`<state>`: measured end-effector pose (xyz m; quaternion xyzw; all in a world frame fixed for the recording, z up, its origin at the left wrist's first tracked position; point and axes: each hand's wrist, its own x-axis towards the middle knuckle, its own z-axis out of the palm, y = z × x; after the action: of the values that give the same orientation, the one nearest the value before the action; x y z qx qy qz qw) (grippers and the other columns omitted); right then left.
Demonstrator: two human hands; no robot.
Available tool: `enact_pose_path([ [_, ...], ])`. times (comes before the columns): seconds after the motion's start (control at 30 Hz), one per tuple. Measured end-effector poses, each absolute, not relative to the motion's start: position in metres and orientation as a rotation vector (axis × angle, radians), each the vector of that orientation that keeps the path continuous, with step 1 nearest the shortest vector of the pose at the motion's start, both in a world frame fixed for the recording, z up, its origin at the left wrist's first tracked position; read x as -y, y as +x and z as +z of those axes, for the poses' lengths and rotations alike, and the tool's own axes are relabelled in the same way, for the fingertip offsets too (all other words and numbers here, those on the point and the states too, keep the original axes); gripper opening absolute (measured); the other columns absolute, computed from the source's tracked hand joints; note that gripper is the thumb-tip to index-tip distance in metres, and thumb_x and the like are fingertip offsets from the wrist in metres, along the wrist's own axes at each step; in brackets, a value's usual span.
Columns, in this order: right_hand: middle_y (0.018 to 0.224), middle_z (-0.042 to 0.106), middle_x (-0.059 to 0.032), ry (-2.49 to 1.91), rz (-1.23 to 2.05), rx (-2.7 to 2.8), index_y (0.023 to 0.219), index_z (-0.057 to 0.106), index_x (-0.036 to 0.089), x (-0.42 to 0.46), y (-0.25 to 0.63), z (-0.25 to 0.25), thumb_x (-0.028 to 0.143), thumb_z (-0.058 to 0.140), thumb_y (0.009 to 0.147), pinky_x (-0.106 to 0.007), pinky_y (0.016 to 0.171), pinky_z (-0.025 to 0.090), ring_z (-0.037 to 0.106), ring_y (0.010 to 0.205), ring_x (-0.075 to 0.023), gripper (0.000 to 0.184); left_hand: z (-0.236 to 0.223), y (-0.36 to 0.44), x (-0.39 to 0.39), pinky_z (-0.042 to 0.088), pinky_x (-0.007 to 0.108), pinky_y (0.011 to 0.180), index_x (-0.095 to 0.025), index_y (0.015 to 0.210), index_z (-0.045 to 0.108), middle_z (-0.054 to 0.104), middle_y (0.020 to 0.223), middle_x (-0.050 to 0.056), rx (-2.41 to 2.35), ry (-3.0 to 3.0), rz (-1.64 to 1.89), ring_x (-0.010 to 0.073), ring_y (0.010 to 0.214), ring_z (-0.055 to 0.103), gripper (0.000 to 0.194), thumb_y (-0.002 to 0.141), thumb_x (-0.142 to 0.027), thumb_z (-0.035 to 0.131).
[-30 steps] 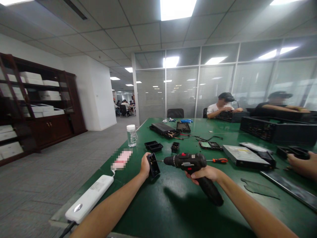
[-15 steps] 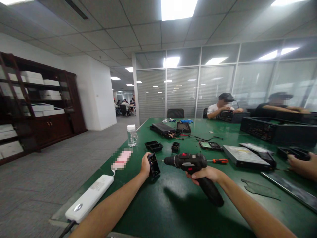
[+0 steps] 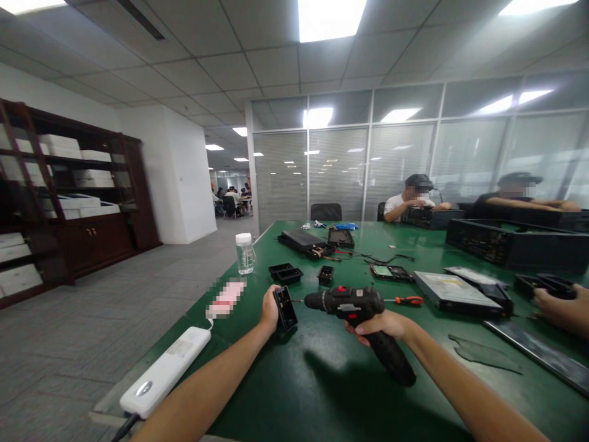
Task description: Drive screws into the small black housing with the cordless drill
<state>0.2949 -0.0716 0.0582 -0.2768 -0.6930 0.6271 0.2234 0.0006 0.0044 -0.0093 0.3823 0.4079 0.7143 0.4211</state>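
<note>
My left hand (image 3: 270,310) grips a small black plastic box (image 3: 286,309) by its left side, tilted up with its hollow face turned to the right. Small brass-coloured bits show inside it. My right hand (image 3: 380,324) is wrapped round the handle of a black cordless drill (image 3: 350,302) with red details. The drill points left, and its thin bit reaches to the box's open face; whether the tip touches a screw is too small to tell. Behind them on the table lie an open black tray (image 3: 285,272) and a smaller black box (image 3: 326,275).
On the green table (image 3: 276,393) are a white power strip (image 3: 168,368), a clear bottle (image 3: 245,255), an orange-handled screwdriver (image 3: 408,301), a flat metal drive (image 3: 455,291) and a large black case (image 3: 515,245). A co-worker's hand (image 3: 559,304) holds a black part at right.
Almost nothing differs. The box and the drill stay in the same position against each other, with only a slight shift of the whole view.
</note>
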Motion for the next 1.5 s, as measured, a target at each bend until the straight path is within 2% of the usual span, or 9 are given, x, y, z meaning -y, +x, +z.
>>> enact_pose_path([
  [1.5,0.086,0.058,-0.0096,-0.818,1.668,1.951,0.087,0.063,0.023,0.0745,0.2935,0.0620,0.038,0.067,0.064,-0.037,0.062,0.049,0.057,0.063,-0.0189,0.028,-0.0096,-0.0002,-0.0035,0.040,0.025,0.053,-0.020,0.068,0.053,0.049,0.056,-0.004,-0.995,0.984,1.750,0.0122,0.049,0.047,0.023,0.069,-0.043,0.046],
])
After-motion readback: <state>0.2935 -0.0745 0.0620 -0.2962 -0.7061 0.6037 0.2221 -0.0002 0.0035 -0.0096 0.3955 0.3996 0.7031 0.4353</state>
